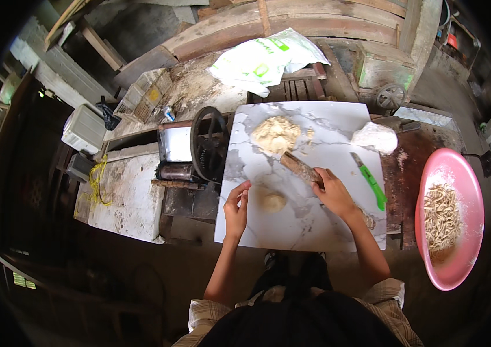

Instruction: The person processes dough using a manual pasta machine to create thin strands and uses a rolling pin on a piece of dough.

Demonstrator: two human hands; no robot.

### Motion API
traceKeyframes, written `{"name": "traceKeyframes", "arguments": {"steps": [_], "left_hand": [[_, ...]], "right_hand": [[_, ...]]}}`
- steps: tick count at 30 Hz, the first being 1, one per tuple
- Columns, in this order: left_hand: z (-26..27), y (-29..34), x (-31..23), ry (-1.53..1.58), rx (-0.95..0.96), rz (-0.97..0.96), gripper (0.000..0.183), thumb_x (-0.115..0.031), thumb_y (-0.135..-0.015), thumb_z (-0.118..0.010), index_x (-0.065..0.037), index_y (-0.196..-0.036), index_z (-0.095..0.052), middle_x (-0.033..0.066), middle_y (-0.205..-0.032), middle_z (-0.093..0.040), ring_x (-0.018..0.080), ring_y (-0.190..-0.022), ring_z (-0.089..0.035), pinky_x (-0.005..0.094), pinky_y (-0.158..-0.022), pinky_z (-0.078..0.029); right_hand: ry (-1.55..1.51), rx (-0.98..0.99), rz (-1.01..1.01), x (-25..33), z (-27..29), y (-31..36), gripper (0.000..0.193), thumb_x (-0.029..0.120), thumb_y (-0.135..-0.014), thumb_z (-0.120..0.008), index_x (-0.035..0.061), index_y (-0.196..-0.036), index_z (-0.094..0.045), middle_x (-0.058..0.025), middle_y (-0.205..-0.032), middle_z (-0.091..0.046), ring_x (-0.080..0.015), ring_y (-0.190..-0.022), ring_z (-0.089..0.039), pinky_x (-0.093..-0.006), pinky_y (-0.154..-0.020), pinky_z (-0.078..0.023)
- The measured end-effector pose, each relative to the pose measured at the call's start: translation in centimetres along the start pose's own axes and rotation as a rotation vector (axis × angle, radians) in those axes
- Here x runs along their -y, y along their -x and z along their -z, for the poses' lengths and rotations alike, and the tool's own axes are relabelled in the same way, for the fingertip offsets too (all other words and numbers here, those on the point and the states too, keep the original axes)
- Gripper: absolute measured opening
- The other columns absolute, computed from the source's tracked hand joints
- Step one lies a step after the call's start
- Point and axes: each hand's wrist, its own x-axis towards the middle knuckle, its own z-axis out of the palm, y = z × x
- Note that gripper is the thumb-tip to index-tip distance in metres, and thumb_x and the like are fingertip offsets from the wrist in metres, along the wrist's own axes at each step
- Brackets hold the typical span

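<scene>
On a white marble-patterned board [245,225] lies a short, worn wooden stick like a rolling pin [298,166]. My right hand [335,191] closes round its near end. My left hand [235,213] is at the board's left side with the fingers extended, holding nothing. Between the hands sits a small round piece of dough [272,201], somewhat blurred. A larger crumbly mound of dough [276,134] lies farther back. To the right rests a green-handled utility knife [372,185]. Beside my right forearm, a small lump [367,218] is partly hidden.
A white powdery-looking lump [375,137] sits at the board's right edge. Farther right is a pink basin [475,208] of dough strips. A roller machine with a dark handwheel [209,144] stands left. Behind the board are a white sack [271,58] and a wire basket [144,95].
</scene>
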Motion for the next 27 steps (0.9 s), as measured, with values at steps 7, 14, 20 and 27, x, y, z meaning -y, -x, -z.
{"name": "traceKeyframes", "arguments": {"steps": [7,14,20,27], "left_hand": [[0.8,-3.6,-0.8,0.022,0.338,-0.328,0.020,-0.013,-0.090,-0.060,-0.004,-0.108,-0.063,0.0103,-0.091,-0.064,0.0215,-0.084,-0.063,0.0311,-0.076,-0.048],[-0.9,-4.4,1.7,-0.033,0.181,-0.267,0.018,-0.013,-0.089,-0.059,0.001,-0.077,-0.057,0.0138,-0.076,-0.058,0.0294,-0.068,-0.059,0.0375,-0.063,-0.046],[-1.4,-4.9,1.4,-0.503,0.197,-0.298,0.026,-0.026,-0.089,-0.058,-0.005,-0.076,-0.059,0.0097,-0.078,-0.060,0.0279,-0.081,-0.057,0.0409,-0.074,-0.043],[-3.6,-8.9,2.3,-0.701,-0.073,-0.442,0.042,-0.031,-0.094,-0.049,0.004,-0.118,-0.052,0.0156,-0.122,-0.053,0.0337,-0.124,-0.040,0.0560,-0.103,-0.024]], "right_hand": [[0.069,0.367,0.090,5.6,-3.1,0.3,0.033,0.025,-0.091,-0.055,0.0018,-0.114,-0.051,-0.0238,-0.088,-0.063,-0.0416,-0.083,-0.060,-0.0452,-0.075,-0.047],[0.493,0.001,0.139,6.7,-5.0,-0.4,0.043,0.046,-0.087,-0.058,0.0040,-0.081,-0.057,-0.0126,-0.066,-0.061,-0.0310,-0.068,-0.063,-0.0402,-0.060,-0.051],[0.534,-0.101,0.097,5.0,-7.6,0.1,0.040,0.037,-0.095,-0.048,0.0042,-0.076,-0.059,-0.0137,-0.079,-0.062,-0.0292,-0.065,-0.063,-0.0413,-0.060,-0.052],[0.516,-0.102,-0.086,6.6,-7.7,-2.7,0.028,0.024,-0.092,-0.045,0.0024,-0.094,-0.063,-0.0139,-0.103,-0.063,-0.0271,-0.117,-0.050,-0.0460,-0.097,-0.040]]}}
